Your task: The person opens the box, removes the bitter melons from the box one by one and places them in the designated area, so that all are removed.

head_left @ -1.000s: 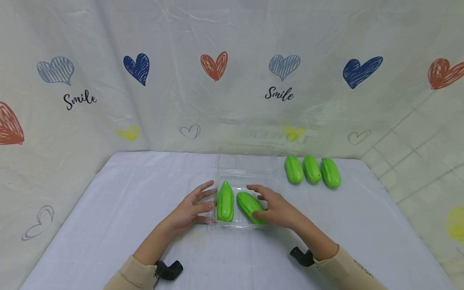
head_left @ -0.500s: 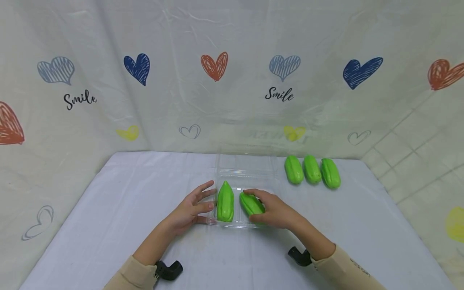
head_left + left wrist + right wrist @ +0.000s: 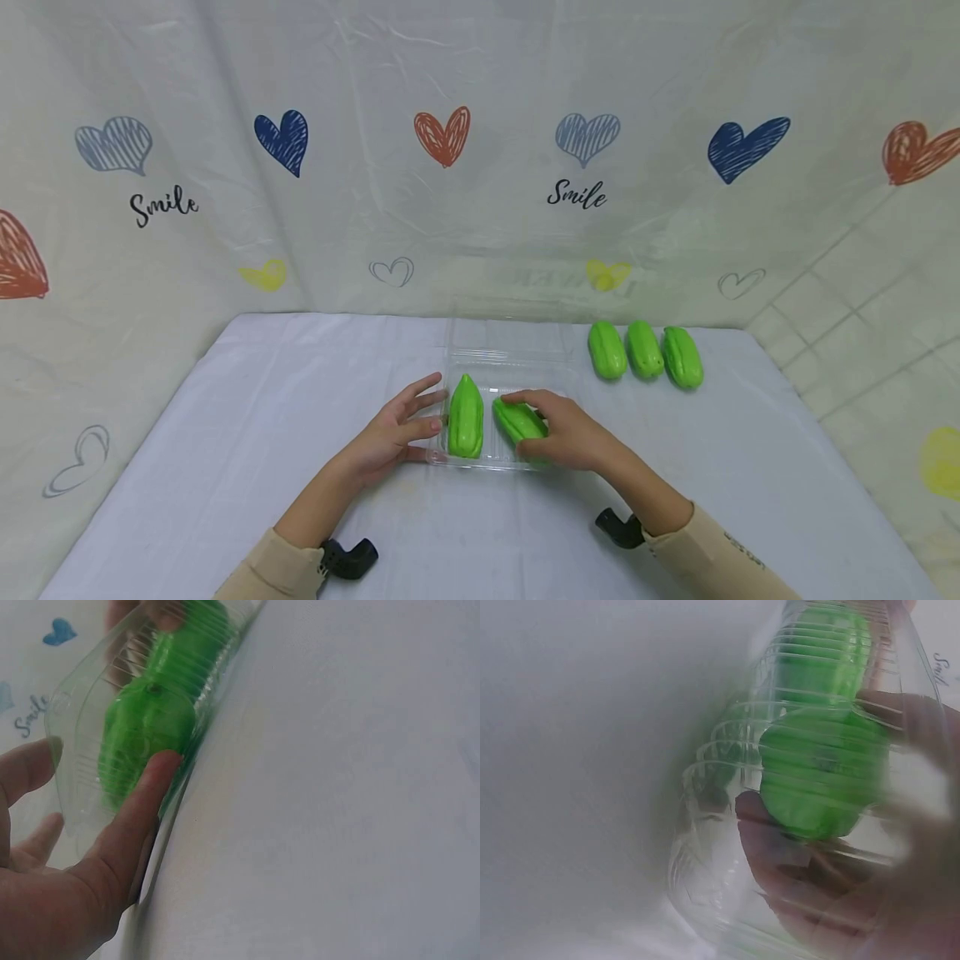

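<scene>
A clear plastic clamshell box (image 3: pixel 491 458) stands on the table with its lid (image 3: pixel 510 333) raised at the back. Inside, one ridged green gourd (image 3: pixel 467 421) lies lengthwise along the left side. A second green gourd (image 3: pixel 519 421) lies slanted to its right, and my right hand (image 3: pixel 566 429) grips it between thumb and fingers. Through the box wall in the right wrist view, my curled thumb (image 3: pixel 761 840) shows against that gourd. My left hand (image 3: pixel 390 433) rests spread against the box's left side, its thumb (image 3: pixel 142 787) along the wall in the left wrist view.
Three more green gourds (image 3: pixel 645 350) lie in a row at the back right of the white-covered table (image 3: pixel 300 400). A pale backdrop (image 3: pixel 510 67) with printed hearts hangs behind. Black wrist mounts (image 3: pixel 348 558) stick out at both sleeves.
My right hand has moved slightly left and closed round the right gourd, which has shifted a little. The left hand has stayed in place at the box.
</scene>
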`<state>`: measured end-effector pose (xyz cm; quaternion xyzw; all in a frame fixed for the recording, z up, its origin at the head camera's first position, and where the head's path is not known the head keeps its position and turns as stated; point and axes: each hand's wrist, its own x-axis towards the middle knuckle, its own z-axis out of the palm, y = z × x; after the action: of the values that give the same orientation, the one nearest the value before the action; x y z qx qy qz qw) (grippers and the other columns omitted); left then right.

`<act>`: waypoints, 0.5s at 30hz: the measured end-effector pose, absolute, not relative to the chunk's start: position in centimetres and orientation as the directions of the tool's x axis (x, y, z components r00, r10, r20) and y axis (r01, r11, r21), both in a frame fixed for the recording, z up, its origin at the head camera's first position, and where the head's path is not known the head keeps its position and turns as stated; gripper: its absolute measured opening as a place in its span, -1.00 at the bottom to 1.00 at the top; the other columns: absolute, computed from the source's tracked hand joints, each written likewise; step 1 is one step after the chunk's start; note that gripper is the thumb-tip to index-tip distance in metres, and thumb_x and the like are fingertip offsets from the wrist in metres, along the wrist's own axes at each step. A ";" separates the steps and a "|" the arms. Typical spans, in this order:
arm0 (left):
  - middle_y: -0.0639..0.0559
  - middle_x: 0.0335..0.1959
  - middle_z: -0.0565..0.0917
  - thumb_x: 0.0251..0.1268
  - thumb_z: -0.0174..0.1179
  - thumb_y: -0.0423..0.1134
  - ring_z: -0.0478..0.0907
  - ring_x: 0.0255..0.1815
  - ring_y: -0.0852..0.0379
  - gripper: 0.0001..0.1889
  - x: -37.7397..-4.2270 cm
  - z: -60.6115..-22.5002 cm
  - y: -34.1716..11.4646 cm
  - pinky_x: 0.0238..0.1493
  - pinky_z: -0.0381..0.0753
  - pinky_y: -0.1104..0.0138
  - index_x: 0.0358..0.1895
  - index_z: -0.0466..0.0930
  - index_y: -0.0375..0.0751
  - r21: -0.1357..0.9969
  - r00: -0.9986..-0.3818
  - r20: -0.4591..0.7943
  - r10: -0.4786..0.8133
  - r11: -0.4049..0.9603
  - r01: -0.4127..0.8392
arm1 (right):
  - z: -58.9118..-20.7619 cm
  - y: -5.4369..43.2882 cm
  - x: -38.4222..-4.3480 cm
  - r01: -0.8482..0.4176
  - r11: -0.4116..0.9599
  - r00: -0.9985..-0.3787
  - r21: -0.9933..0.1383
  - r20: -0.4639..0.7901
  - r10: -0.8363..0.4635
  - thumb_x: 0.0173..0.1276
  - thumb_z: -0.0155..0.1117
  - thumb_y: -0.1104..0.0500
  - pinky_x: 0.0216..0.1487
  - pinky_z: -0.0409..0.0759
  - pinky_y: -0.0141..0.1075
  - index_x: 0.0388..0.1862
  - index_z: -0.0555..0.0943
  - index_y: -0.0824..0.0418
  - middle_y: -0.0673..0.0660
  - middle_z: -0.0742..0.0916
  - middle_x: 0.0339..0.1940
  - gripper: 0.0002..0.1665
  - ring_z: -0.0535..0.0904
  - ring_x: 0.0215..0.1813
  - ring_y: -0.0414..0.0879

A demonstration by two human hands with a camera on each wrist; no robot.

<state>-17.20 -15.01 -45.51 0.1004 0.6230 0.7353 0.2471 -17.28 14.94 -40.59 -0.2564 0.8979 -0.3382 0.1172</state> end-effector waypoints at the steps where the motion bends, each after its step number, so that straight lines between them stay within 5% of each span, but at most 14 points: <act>1: -0.09 0.60 0.07 0.45 0.13 -0.36 0.25 0.49 -0.26 -0.21 -17.2 -45.6 -15.0 0.02 0.68 0.00 0.61 -0.05 0.14 0.966 -0.857 -0.159 0.490 -0.103 -0.239 | -40.5 15.0 -17.3 -0.380 0.636 -0.842 -0.671 -0.033 -0.538 0.16 0.43 0.20 0.23 0.52 0.07 0.38 0.48 0.09 0.09 0.58 0.33 -0.25 0.50 0.25 0.04; 8: -0.09 0.60 0.07 0.46 0.12 -0.37 0.23 0.50 -0.27 -0.23 -17.3 -45.5 -15.0 0.02 0.68 -0.02 0.60 -0.02 0.17 0.964 -0.860 -0.163 0.483 -0.106 -0.242 | -40.0 15.5 -17.3 -0.361 0.620 -0.852 -0.696 -0.025 -0.523 0.18 0.42 0.21 0.24 0.51 0.08 0.36 0.50 0.08 0.07 0.58 0.33 -0.28 0.50 0.25 0.04; 15: -0.09 0.60 0.07 0.46 0.10 -0.39 0.22 0.50 -0.27 -0.23 -17.2 -45.4 -15.0 0.03 0.67 -0.03 0.60 -0.02 0.16 0.964 -0.859 -0.161 0.486 -0.108 -0.242 | -39.4 16.1 -17.2 -0.288 0.638 -0.880 -0.714 -0.065 -0.471 0.20 0.44 0.14 -0.05 0.60 -0.17 0.37 0.48 -0.05 0.00 0.58 0.29 -0.28 0.55 0.13 0.04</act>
<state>-17.17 -14.97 -45.43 0.0983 0.6206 0.7379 0.2464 -17.18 16.11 -39.41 -0.2116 0.8965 -0.3690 0.1235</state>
